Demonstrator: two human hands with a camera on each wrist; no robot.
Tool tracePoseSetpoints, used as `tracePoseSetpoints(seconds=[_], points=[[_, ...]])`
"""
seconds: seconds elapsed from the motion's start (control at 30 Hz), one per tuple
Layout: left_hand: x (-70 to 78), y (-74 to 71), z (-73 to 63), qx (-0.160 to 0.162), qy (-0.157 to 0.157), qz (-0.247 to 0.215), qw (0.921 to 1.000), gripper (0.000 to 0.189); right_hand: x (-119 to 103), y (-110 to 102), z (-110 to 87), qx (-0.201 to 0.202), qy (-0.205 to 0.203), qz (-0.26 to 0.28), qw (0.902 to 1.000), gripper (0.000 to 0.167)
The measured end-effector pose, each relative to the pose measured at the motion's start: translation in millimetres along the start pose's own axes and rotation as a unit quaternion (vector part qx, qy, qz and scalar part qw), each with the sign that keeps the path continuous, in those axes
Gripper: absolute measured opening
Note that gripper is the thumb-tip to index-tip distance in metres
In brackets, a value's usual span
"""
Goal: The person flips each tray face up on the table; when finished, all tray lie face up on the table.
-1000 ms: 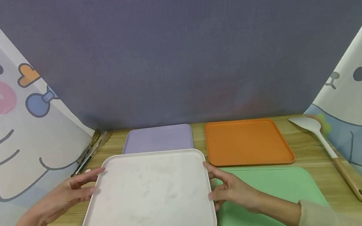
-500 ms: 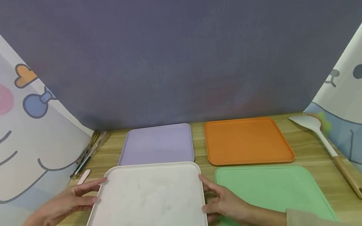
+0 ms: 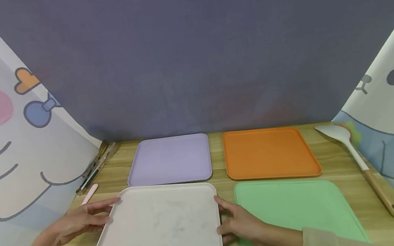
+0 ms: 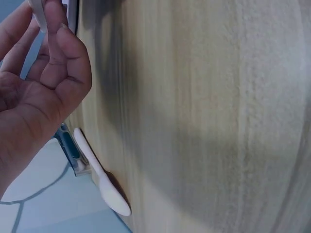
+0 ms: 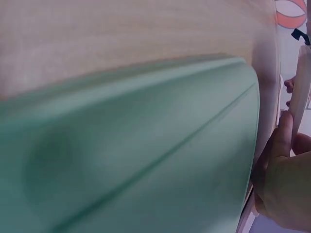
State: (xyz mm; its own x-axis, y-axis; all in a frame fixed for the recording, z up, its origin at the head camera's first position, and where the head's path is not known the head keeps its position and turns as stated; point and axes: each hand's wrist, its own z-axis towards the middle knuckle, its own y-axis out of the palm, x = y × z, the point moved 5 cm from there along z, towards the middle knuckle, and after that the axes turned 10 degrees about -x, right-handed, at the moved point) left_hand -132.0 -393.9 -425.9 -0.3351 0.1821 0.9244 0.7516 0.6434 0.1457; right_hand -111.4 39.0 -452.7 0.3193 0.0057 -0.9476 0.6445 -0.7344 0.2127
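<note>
A white rectangular tray (image 3: 158, 229) with a low rim and grey smudges is held between both hands. My left hand (image 3: 80, 221) grips its left rim; the left wrist view shows the tray's edge (image 4: 38, 14) between thumb and fingers, over the wooden table. On the opposite side my right hand (image 3: 241, 223) pinches the right rim, with fingers tucked beneath, as the right wrist view shows along the tray's side (image 5: 302, 87). Part of a green tray (image 3: 287, 210) lies under the right forearm.
Behind the white tray lies a purple tray (image 3: 172, 158), with an orange tray (image 3: 270, 153) beside it. A white turner (image 3: 337, 133) with a wooden handle is at right. Metal utensils (image 3: 98, 166) and a pale pink spoon (image 4: 99, 174) lie at left. Cloth walls surround the table.
The white tray has come down and toward the person, slightly left, with both hands holding it. The whole purple tray and part of the pink spoon now show.
</note>
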Motion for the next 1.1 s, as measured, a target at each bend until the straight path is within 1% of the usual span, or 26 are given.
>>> tracePoseSetpoints(seconds=[0.17,0.27,0.4,0.57,0.67,0.87,0.97,1.1], points=[[-7.4,-4.4,3.6,-0.008,-0.008,-0.011,0.9999,0.056,2.0,-1.8,4.6,0.000,0.005,-0.002,1.0000,0.096],[-13.8,-6.7,6.1,-0.006,-0.021,-0.014,0.9997,0.056,1.4,-1.2,6.6,0.003,0.008,-0.007,0.9999,0.097],[-18.5,-8.8,8.8,0.007,-0.037,-0.009,0.9992,0.058,2.9,-1.3,8.0,0.010,0.016,-0.014,0.9997,0.097],[-17.2,-10.1,9.4,0.030,-0.048,0.007,0.9984,0.059,4.1,-1.0,9.2,0.014,0.018,-0.012,0.9997,0.097],[-16.7,-9.5,10.0,0.033,-0.047,0.007,0.9983,0.059,4.1,-0.3,10.2,0.016,0.018,-0.017,0.9996,0.097],[-17.0,-7.0,12.9,0.011,-0.024,-0.012,0.9996,0.059,4.4,0.0,12.0,0.019,0.019,-0.024,0.9994,0.098],[-18.1,-7.0,12.2,0.013,-0.023,-0.010,0.9996,0.057,4.4,-0.3,12.8,0.018,0.020,-0.026,0.9993,0.099],[-19.0,-7.7,11.0,0.019,-0.028,-0.007,0.9994,0.054,2.8,-1.0,13.4,0.020,0.020,-0.041,0.9988,0.099]])
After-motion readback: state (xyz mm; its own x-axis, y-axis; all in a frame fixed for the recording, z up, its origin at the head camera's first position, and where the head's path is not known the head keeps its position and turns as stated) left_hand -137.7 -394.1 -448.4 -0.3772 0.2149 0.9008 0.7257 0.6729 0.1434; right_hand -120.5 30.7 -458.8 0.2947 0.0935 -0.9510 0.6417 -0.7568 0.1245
